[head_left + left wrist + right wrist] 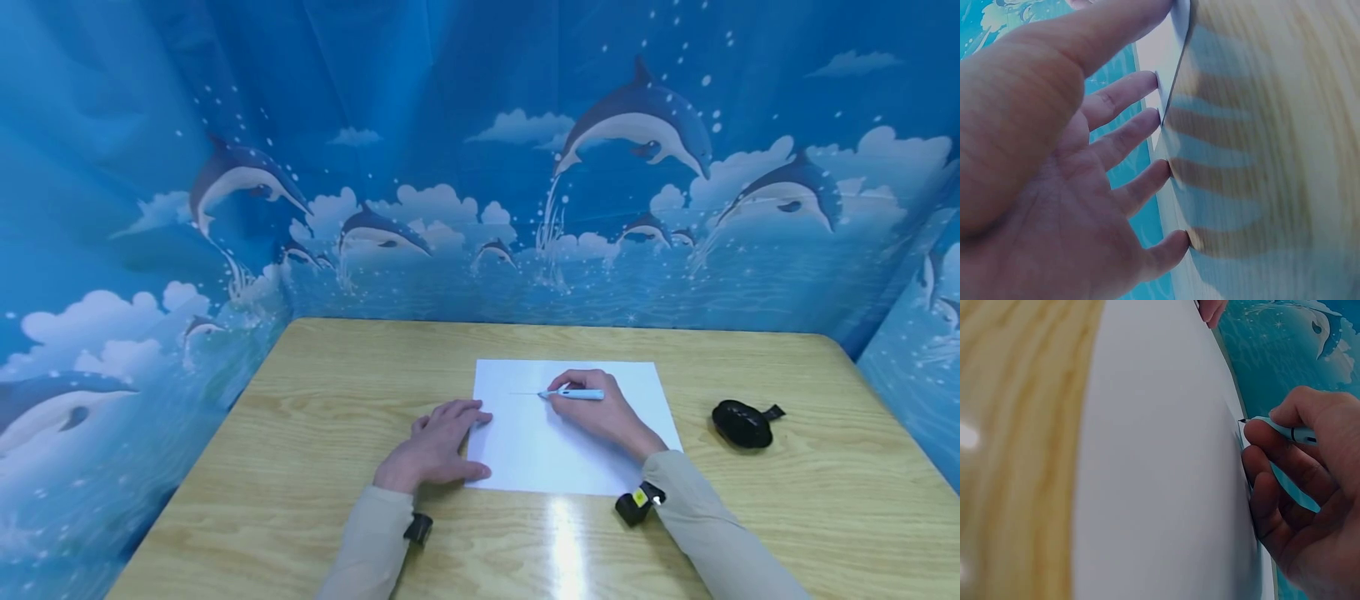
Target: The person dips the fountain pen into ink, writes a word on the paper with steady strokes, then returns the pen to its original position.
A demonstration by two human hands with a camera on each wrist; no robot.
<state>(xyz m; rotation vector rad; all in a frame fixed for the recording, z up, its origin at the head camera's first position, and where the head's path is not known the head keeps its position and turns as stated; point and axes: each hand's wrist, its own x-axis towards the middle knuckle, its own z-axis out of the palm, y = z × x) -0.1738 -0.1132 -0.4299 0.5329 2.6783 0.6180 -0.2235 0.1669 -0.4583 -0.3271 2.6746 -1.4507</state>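
A white sheet of paper (532, 454) lies flat on the wooden table. My right hand (597, 412) pinches a light blue pen (588, 394) between thumb and fingers, its dark tip on the paper. From that tip a thin, straight line (522, 393) runs leftward. In the right wrist view the pen (1300, 435) shows a dark band, and the curled lower fingers (1265, 497) rest by the sheet. My left hand (437, 446) is spread at the paper's left edge, with some fingertips and the thumb on the sheet; in the left wrist view the little finger (1169, 253) touches bare wood.
To the right of the paper, a glossy black pouch-like object (742, 423) with a short tab sits on the table (337, 400). A blue curtain (450, 275) printed with dolphins hangs behind the table and along its sides. Black cameras are strapped to both wrists.
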